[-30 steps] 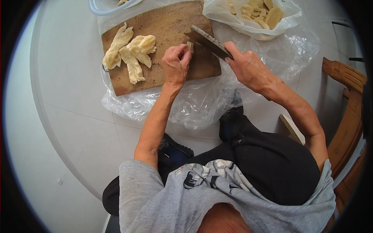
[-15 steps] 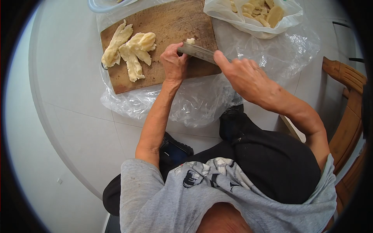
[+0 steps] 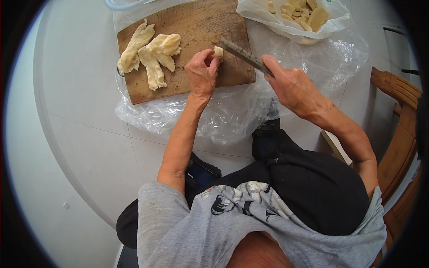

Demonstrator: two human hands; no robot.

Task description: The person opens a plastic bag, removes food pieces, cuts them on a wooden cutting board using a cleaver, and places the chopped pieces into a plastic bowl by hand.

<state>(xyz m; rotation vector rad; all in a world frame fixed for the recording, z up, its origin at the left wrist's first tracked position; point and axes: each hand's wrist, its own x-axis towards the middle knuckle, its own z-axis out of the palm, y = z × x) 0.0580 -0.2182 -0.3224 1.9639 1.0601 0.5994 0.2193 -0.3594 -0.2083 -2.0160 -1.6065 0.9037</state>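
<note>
My left hand (image 3: 203, 71) is closed at the right part of a wooden cutting board (image 3: 201, 27), its thumb and fingers pinching a small pale yellow piece (image 3: 218, 51). My right hand (image 3: 290, 87) grips a knife (image 3: 243, 54), whose grey blade is seen nearly edge-on and points up and left, its end close beside the small piece. On the board's left side lie several soft-looking, pale yellow lumps (image 3: 154, 58) of uneven shape; their kind I cannot make out. The knife's handle is mostly hidden in my right hand.
A white plastic bag (image 3: 286, 27) with flat pale yellow pieces sits beyond the board, to the right. Clear plastic sheeting (image 3: 223, 120) lies under the board. Part of a bluish container rim (image 3: 123, 5) shows at the top. A wooden chair (image 3: 395, 87) stands at right.
The knife has tilted more steeply and lifted slightly off the small piece, so that piece now shows in my left fingers. My right hand has shifted a little right and down.
</note>
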